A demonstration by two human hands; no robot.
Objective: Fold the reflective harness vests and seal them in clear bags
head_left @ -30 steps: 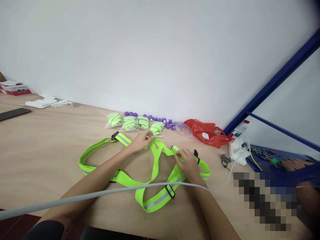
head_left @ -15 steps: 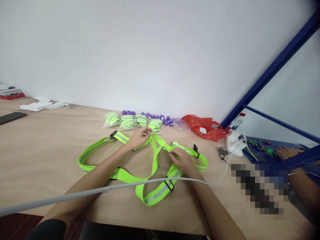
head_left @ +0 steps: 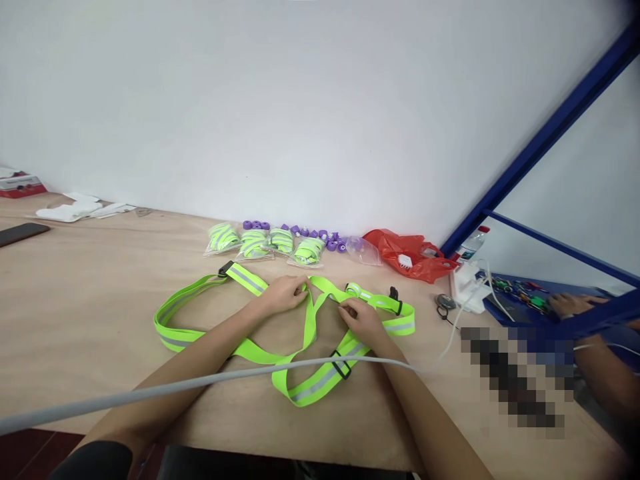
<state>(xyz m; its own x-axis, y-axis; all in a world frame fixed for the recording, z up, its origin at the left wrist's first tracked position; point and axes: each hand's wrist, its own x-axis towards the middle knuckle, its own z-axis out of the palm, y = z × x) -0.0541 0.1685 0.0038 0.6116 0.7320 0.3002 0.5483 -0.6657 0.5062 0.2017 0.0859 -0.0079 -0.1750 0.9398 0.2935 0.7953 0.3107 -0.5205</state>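
A neon-yellow reflective harness (head_left: 183, 340) with grey stripes lies spread in loops on the table, fitted with black buckles and a black slider (head_left: 341, 365). My left hand (head_left: 286, 293) pinches its strap near the top middle, thumb and fingers closed on the band. Just right of there, my right hand (head_left: 363, 320) rests over the straps with curled fingers. What lies inside those fingers is hidden. A coiled part of the harness and a black clip (head_left: 394, 293) lie beyond my right hand.
Behind the harness stand several clear bags of folded reflective straps (head_left: 309, 251), purple caps (head_left: 256, 225) and a red plastic bag (head_left: 410, 257). A white cable (head_left: 200, 377) crosses the foreground. At right are a blue frame (head_left: 540, 147) and another person's hand (head_left: 570, 304).
My left hand has come down slightly toward me from beside the bags, its fingers now closed on the strap. My right hand has barely moved.
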